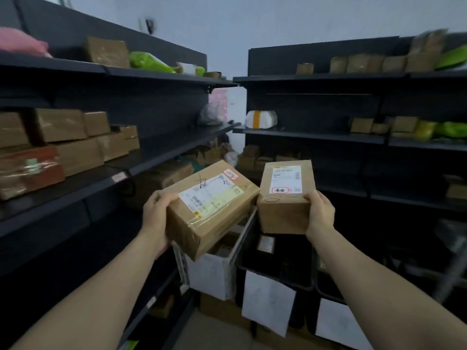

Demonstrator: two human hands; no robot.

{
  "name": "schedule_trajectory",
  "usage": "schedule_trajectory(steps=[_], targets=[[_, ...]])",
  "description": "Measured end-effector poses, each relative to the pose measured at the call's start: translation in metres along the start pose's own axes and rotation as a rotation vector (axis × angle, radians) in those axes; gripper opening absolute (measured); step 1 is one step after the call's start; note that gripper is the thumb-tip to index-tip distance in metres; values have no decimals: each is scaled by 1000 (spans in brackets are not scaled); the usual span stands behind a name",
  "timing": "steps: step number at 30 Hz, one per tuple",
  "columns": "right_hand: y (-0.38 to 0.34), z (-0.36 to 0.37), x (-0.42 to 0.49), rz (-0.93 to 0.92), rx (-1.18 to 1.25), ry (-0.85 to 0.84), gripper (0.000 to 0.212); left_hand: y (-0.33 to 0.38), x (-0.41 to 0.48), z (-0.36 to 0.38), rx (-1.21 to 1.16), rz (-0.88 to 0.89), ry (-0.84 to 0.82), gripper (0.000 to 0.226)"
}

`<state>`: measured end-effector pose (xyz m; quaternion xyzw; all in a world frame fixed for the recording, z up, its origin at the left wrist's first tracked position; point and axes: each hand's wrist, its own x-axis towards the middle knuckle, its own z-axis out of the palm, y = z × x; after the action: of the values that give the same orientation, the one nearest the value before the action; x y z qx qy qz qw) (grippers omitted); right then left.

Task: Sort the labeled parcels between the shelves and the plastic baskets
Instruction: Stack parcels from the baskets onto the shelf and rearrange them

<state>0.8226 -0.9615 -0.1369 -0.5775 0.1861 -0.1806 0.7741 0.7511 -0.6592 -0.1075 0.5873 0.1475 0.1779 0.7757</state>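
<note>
The person is holding 2 parcels above the baskets. The left hand [156, 213] is clasping the near end of the larger parcel [212, 205], its long axis running away rightward over the white basket [209, 274]. The right hand [319, 213] is gripping the smaller parcel [285, 213] over the black basket [274, 272]. The parcels are hiding most of the basket contents. The red-edged label stamps are possibly destination marks, but they are too blurred to read.

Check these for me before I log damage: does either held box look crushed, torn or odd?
Nothing stands out. The larger box in the left hand is held tilted, pen-marked; the smaller box in the right hand looks intact.
</note>
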Motion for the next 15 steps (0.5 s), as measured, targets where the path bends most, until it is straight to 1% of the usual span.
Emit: schedule_trajectory(steps=[3,5,10,12,15], targets=[[-1,-18,35,11,11,59,59,-19,27,38,5,-30,-88,5],[0,-27,57,26,13,79,53,-34,47,63,13,-77,-173,10],[5,-30,109,14,-6,104,50,-71,96,125,156,-275,-545,38],[9,-24,131,16,1,124,45,-84,120,143,165,-334,-640,45],[14,-14,162,43,-1,139,45,-99,165,167,139,-398,-746,67]])
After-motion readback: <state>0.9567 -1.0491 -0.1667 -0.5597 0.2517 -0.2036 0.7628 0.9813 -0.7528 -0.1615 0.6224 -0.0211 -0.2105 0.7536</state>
